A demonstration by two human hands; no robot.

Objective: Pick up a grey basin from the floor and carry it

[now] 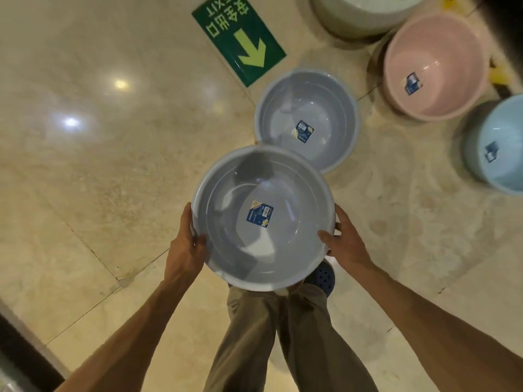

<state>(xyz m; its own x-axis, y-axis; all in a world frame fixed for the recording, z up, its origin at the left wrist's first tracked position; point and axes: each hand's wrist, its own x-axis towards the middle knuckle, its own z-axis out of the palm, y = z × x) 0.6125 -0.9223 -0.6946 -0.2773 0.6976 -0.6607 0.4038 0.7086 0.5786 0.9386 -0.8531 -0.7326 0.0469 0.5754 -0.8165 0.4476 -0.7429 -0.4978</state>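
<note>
- Grey basin (263, 219): held level in the air over the floor (99, 165), above the person's legs, mouth up, a blue label (260, 215) stuck to its bottom; nothing visibly inside.
- Left hand (188, 239): curled round the basin's left rim, thumb lying over the lip, fingers hidden beneath.
- Right hand (343, 239): gripping the right rim the same way, thumb inside the lip, fingers wrapped under.
- Risk, grip: both holds sit on a thin, smooth plastic lip; if either thumb slides, the basin would probably tip toward that side and drop onto the hard floor.
- Second grey basin (307, 120): on the floor just beyond the held one, their rims overlapping in this view; a careless lowering could strike its edge.
- Pink basin (435, 66), light blue basin (498, 145) and pale green basin (365, 12): standing to the right and beyond, near enough to be knocked by a swing.
- Polished floor with green exit sign (239, 38): looks glossy, so a foot in the blue shoe (324, 275) might slip.
</note>
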